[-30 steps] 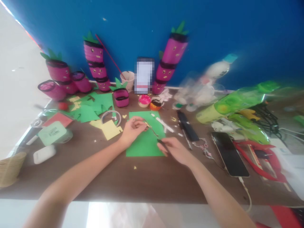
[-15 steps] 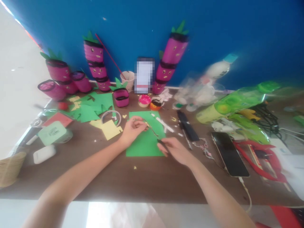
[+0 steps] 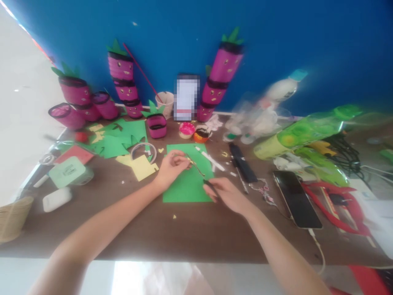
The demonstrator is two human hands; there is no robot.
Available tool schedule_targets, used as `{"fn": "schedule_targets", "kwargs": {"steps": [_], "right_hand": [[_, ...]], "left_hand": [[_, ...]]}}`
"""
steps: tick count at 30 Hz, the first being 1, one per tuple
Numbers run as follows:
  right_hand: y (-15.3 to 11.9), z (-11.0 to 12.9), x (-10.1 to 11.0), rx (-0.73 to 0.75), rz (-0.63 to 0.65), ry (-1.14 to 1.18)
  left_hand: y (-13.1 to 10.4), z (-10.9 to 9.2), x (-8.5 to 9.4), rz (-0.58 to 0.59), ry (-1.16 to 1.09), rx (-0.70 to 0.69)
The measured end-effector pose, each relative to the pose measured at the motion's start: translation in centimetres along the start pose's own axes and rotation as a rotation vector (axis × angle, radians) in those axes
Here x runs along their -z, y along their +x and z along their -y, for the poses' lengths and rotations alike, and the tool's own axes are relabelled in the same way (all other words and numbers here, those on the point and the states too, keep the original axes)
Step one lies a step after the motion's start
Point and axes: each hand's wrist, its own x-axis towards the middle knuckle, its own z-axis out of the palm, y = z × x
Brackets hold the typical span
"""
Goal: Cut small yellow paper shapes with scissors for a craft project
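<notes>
Over the green sheet (image 3: pixel 187 191), almost nothing changes from half a second ago. The left hand (image 3: pixel 175 166) stays above the sheet's left half, fingertips pinching a small yellow scrap (image 3: pixel 191 160); the right hand (image 3: pixel 225 192) stays at its right edge, fingers curled around scissors (image 3: pixel 203 175) pointing toward the scrap. Blur hides whether blades touch it. Such steadiness suggests careful work, without visible progress.
</notes>
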Motion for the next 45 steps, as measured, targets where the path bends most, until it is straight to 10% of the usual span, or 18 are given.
{"fn": "schedule_targets", "kwargs": {"steps": [45], "right_hand": [[0.07, -0.26, 0.05, 0.082, -0.021, -0.001]], "left_hand": [[-0.16, -0.35, -0.32, 0.031, 0.015, 0.014]]}}
